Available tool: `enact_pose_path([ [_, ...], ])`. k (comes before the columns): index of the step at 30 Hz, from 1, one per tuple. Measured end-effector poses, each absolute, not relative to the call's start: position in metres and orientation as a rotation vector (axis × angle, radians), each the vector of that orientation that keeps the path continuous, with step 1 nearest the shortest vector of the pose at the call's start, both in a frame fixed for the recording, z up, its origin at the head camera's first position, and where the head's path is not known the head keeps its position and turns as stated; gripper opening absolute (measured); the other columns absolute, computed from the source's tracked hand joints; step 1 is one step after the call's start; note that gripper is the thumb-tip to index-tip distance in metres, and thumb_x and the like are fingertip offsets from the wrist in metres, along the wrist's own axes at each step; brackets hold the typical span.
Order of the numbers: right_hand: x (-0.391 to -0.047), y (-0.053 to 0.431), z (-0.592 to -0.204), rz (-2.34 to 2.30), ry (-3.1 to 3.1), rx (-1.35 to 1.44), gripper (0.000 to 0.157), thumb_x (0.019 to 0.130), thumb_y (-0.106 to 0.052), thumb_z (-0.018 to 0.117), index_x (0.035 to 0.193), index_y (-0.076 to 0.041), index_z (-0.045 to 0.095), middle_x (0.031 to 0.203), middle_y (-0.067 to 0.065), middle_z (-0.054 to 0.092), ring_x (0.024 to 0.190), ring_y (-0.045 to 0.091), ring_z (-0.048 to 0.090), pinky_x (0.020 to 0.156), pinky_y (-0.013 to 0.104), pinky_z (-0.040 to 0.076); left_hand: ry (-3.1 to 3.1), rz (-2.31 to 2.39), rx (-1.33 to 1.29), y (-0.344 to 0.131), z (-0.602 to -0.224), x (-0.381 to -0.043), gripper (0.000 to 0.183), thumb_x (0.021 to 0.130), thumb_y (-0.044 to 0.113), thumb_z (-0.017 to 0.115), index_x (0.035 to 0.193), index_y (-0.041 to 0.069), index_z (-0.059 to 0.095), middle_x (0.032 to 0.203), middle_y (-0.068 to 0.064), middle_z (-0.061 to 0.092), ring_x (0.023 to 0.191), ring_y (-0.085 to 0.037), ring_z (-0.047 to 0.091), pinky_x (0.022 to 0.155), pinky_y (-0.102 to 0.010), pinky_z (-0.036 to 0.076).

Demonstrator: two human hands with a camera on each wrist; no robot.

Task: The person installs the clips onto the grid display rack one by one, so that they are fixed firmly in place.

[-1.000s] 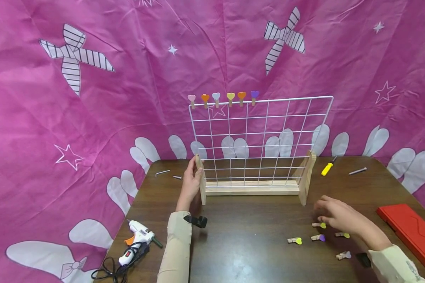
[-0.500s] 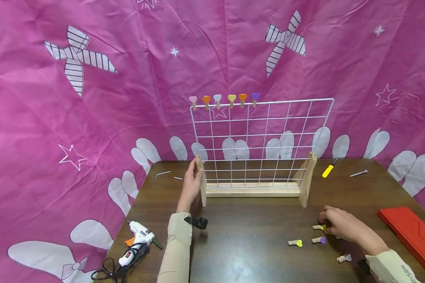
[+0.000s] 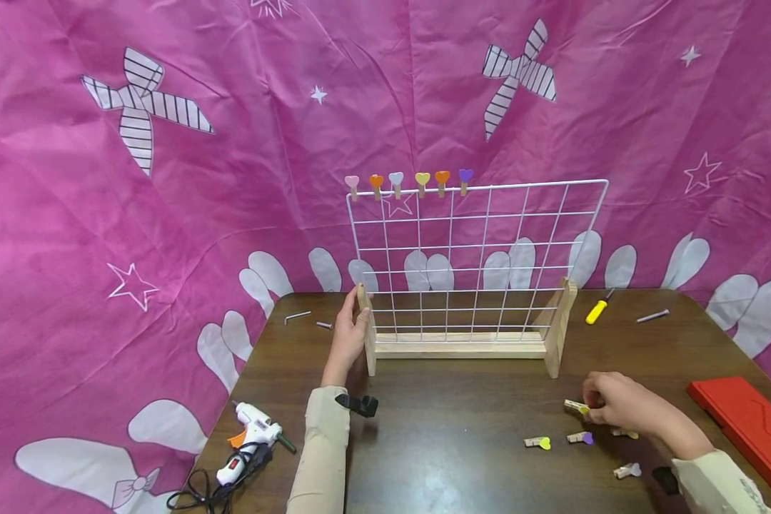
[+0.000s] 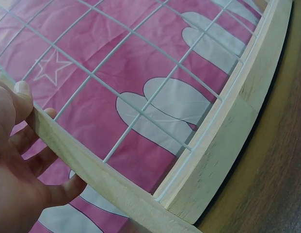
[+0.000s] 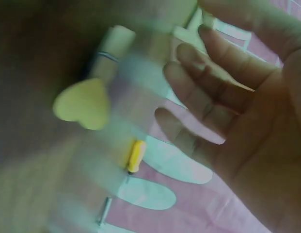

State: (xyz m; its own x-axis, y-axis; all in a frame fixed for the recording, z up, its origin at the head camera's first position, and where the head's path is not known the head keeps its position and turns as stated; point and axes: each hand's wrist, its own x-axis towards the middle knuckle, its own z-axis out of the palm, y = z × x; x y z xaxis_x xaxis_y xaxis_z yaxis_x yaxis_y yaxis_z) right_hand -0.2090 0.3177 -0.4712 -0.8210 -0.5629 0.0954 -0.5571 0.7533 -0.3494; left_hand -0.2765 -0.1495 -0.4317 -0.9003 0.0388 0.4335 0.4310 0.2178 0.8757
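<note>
On the table [image 3: 437,414], the rack [image 3: 460,350] is gripped at one post [image 3: 370,350] by the left hand [image 3: 348,334] (presumably for steadiness). A yellow clip [image 3: 575,406] is pinched by the right hand [image 3: 625,404], beside loose clips [image 3: 578,438].

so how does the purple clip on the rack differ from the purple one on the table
The racked clip stands upright; the loose clip lies down. The racked clip is on the grid's top wire, the loose clip on the tabletop. Both have purple hearts.
</note>
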Motion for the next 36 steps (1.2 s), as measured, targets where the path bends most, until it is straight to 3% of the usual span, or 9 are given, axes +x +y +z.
enact_pose_path([
  [6, -0.212, 0.31, -0.449, -0.799, 3.005, -1.181, 0.032, 0.062, -0.002, 0.077, 0.074, -0.023, 0.055, 0.071, -0.016, 0.049, 0.063, 0.0, 0.045, 0.052, 0.02, 0.038, -2.183, -1.728, -0.437, -0.15, -0.433, -0.277, 0.047, 0.096, 0.002, 0.042, 0.141, 0.004, 0.031, 0.13, -0.019, 0.049, 0.124, -0.03, 0.042, 0.101, -0.043, 0.036],
  [12, -0.216, 0.289, -0.404, -1.025, 3.004, -1.322, 0.033, 0.068, 0.005, 0.073, 0.082, -0.022, 0.06, 0.079, -0.013, 0.059, 0.072, 0.003, 0.056, 0.065, 0.015, 0.042, -2.165, -1.738, -0.461, -0.15, -0.432, -0.278, 0.047, 0.096, 0.001, 0.042, 0.141, 0.002, 0.03, 0.13, -0.021, 0.048, 0.124, -0.034, 0.041, 0.101, -0.044, 0.035],
  [19, -0.222, 0.261, -0.336, -0.985, 3.0, -1.554, 0.033, 0.074, 0.004, 0.071, 0.09, -0.021, 0.058, 0.091, -0.012, 0.059, 0.083, 0.003, 0.056, 0.072, 0.013, 0.041, -2.17, -1.75, -0.443, -0.15, -0.432, -0.278, 0.048, 0.096, 0.001, 0.042, 0.142, 0.002, 0.029, 0.131, -0.019, 0.048, 0.125, -0.033, 0.041, 0.102, -0.044, 0.034],
  [27, -0.241, 0.23, -0.252, -0.866, 3.001, -1.774, 0.023, 0.08, 0.003, 0.066, 0.09, -0.015, 0.057, 0.1, -0.01, 0.055, 0.087, 0.004, 0.05, 0.066, 0.016, 0.039, -2.172, -1.743, -0.448, -0.15, -0.434, -0.278, 0.048, 0.096, 0.002, 0.043, 0.142, 0.002, 0.029, 0.13, -0.019, 0.049, 0.124, -0.036, 0.041, 0.098, -0.048, 0.037],
  [36, -0.278, 0.203, -0.176, -0.841, 3.009, -1.783, 0.015, 0.082, 0.004, 0.064, 0.088, -0.009, 0.06, 0.088, -0.007, 0.06, 0.077, 0.004, 0.051, 0.062, 0.016, 0.039, -2.169, -1.738, -0.444, -0.151, -0.434, -0.276, 0.048, 0.096, 0.001, 0.043, 0.142, 0.002, 0.031, 0.129, -0.019, 0.05, 0.123, -0.034, 0.043, 0.1, -0.047, 0.036],
])
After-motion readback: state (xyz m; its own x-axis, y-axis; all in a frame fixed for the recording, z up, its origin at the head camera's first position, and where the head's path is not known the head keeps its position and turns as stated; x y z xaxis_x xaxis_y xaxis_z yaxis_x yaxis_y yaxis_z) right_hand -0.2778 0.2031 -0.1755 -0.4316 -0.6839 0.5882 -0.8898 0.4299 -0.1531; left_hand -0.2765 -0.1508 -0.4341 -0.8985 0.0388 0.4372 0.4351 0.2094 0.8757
